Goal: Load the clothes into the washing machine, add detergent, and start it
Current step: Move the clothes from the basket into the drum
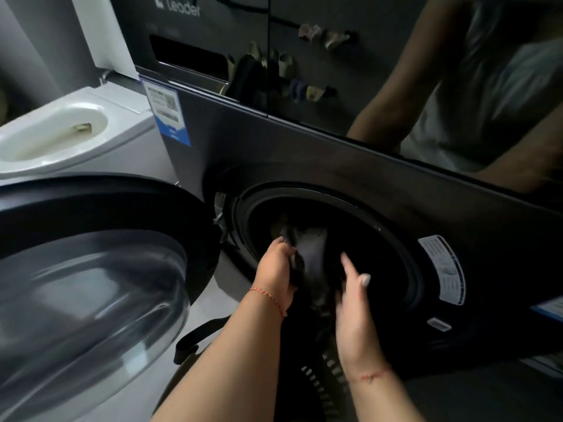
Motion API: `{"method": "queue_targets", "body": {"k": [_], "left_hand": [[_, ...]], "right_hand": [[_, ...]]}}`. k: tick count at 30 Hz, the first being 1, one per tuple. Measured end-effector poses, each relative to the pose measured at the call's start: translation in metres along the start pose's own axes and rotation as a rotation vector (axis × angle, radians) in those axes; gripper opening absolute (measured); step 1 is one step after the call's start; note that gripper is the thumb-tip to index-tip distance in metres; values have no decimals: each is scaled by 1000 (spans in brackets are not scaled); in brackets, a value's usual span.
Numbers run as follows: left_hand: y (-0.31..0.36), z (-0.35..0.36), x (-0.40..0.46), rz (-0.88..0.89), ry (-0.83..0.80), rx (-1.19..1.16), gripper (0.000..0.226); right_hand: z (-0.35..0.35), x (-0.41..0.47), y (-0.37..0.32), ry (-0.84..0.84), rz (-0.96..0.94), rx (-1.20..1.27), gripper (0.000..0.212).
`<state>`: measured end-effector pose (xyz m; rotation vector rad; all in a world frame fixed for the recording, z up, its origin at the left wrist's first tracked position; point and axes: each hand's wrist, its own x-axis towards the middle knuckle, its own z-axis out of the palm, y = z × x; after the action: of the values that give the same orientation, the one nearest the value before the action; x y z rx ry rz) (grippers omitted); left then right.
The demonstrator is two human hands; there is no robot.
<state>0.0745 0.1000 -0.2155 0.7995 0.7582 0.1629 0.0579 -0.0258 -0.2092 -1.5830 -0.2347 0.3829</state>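
Note:
A dark grey front-loading washing machine (304,153) fills the view, its round door (91,269) swung open to the left. Dark clothes (313,257) hang across the lip of the drum opening (380,239), part inside and part trailing down. My left hand (278,266) is closed on the dark fabric at the opening's lower left. My right hand (355,293) presses against the same bundle from the right, index finger extended, motion-blurred. A dark slotted laundry basket (326,382) shows below between my forearms.
A white toilet (61,129) stands at the left behind the open door. The machine's detergent drawer slot (189,59) is at the upper left of its glossy front, which reflects a person. A black strap (198,336) lies on the grey floor.

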Motion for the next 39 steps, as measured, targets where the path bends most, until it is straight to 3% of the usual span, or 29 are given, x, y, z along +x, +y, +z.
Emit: {"method": "queue_targets", "body": {"k": [1,3,5,8,13,17,22,25,28,32,36,39], "left_hand": [[-1,2,7,-30,-15,-23,43],[-3,6,19,-88,-58,-52,38],[-2,7,22,-146,-114,-31,36],[0,3,21,-184,-169,33,56],[3,-29,9,-143,-155,116,58],[1,-54,0,-47,-81,236,48],[-27,-93,-18,18,147,547,8],[-62,-108,-24,26,143,859,31],[-80,-102,-31,43,55,1073,43],[-95,-90,-28,81,101,991,32],[-110,-104,-19,67,379,898,16],[-119,-110,-12,-130,218,748,26]], "right_hand": [[-2,-6,14,-11,-23,-31,74],[1,-22,40,15,-29,-177,75],[8,-32,61,-47,-9,-344,58],[21,-27,77,-234,187,-414,32],[44,-7,74,-28,362,-231,18],[32,-11,62,13,230,-329,36],[5,-2,38,119,48,-352,40],[4,35,41,27,64,-297,52],[-1,73,47,-46,207,-113,69],[-19,71,56,-71,248,-52,61],[-34,28,75,105,197,-107,56],[-41,-7,95,126,273,-86,62]]}}
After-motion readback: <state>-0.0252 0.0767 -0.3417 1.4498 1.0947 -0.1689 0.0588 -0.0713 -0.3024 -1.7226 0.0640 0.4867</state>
